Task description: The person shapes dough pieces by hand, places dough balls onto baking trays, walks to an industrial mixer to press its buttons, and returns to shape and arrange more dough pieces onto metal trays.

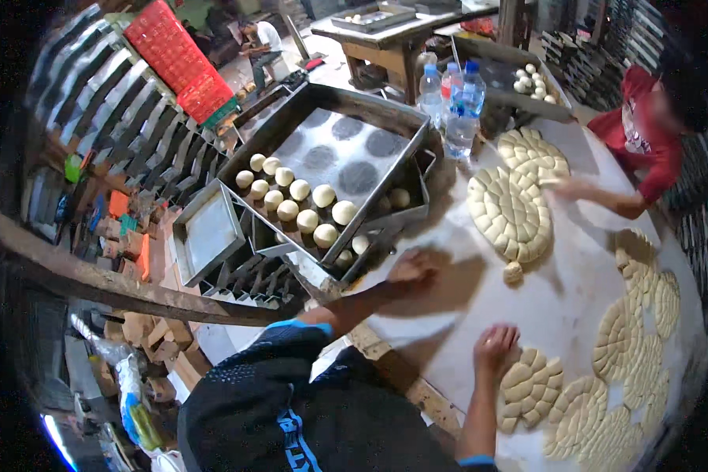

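Note:
My left hand [414, 270] is low over the table beside the deep metal tray [405, 161]; its fingers are smeared by motion. Curled down at the table, my right hand [496, 344] has its fingers bent together, and whatever lies under them is hidden. Right beside it lies a round of dough cut into pieces [532, 389]. Farther up the table is a large oval of scored dough [511, 216], with a small dough ball [513, 273] at its near end. Several smooth dough balls [300, 189] sit in rows in the near part of the tray.
Across the table, a co-worker's hand [572, 189] reaches to the scored dough. More cut dough rounds [617, 338] cover the right side. Plastic bottles [462, 118] stand behind the tray. A smaller empty tray [210, 234] leans at left, near stacked red crates [165, 47].

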Action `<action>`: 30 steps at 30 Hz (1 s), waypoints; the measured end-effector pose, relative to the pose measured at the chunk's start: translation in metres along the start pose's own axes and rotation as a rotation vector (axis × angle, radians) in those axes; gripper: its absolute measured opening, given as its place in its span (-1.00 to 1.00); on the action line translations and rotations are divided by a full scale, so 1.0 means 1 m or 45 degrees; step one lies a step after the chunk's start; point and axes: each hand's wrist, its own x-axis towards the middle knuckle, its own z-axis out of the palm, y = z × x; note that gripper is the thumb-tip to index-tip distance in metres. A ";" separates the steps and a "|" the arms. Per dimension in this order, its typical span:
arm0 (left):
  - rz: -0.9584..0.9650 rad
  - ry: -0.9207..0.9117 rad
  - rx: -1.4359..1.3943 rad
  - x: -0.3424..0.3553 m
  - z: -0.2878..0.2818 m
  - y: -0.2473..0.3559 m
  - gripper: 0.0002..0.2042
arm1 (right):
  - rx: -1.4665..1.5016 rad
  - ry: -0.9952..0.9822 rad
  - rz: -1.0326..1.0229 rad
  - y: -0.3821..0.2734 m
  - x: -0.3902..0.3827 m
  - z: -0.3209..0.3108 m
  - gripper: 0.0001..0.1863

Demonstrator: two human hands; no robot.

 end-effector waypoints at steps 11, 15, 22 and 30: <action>-0.225 -0.781 -0.517 -0.097 -0.044 0.045 -0.58 | 0.343 -0.345 0.418 -0.052 -0.044 -0.026 -0.86; 0.041 -0.845 -1.279 -0.004 -0.235 -0.006 -0.52 | 0.699 -0.631 0.960 -0.068 0.004 -0.059 -0.80; -0.224 -0.580 -0.449 0.081 -0.260 -0.181 -0.58 | 0.933 0.070 -0.560 -0.331 0.131 -0.078 -0.71; -0.212 -0.553 -0.013 0.079 -0.274 -0.175 -0.28 | 0.463 0.094 -0.524 -0.350 0.135 -0.038 -0.68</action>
